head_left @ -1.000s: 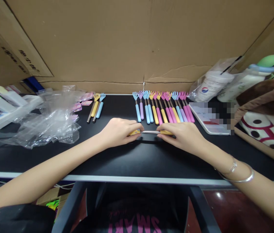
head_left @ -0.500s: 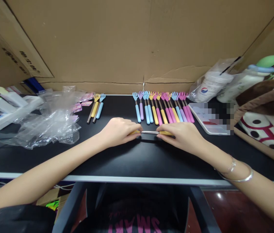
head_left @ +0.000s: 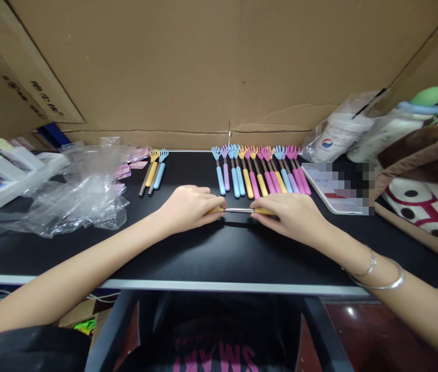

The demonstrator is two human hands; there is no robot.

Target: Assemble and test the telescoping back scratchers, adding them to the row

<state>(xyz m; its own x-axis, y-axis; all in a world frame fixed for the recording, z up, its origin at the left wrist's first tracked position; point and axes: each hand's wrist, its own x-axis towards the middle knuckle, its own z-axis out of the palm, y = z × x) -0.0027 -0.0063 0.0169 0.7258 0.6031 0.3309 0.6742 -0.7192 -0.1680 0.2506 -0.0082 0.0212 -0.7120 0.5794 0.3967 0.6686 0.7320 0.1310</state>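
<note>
The person's left hand (head_left: 190, 208) and right hand (head_left: 292, 216) lie low on the black worktop (head_left: 219, 253), each closed on one end of a single yellow back scratcher (head_left: 240, 211). The left hand pinches the claw end and the right covers the yellow grip, which leaves only the thin metal shaft exposed between the fingertips. The piece lies crosswise, parallel to the front edge and just off or on the surface; I cannot tell which. A grasp at both ends like this suits working the telescopic shaft along its length, in my judgement.

Just behind the hands lies a row of scratchers (head_left: 259, 170) in blue, lilac, yellow and pink. They lie side by side, claws toward the cardboard wall (head_left: 219, 67) and handles toward the person. The even alignment suggests they were sorted on purpose. A smaller group of three (head_left: 153, 171) lies apart to the left, beside a heap of clear plastic bags (head_left: 75, 191) that appear to be the wrappers.

To the right of the row sits a flat device (head_left: 335, 191) with its screen blurred. A bagged cup (head_left: 337, 134) stands behind it. A bangle (head_left: 381, 279) circles the right wrist.
</note>
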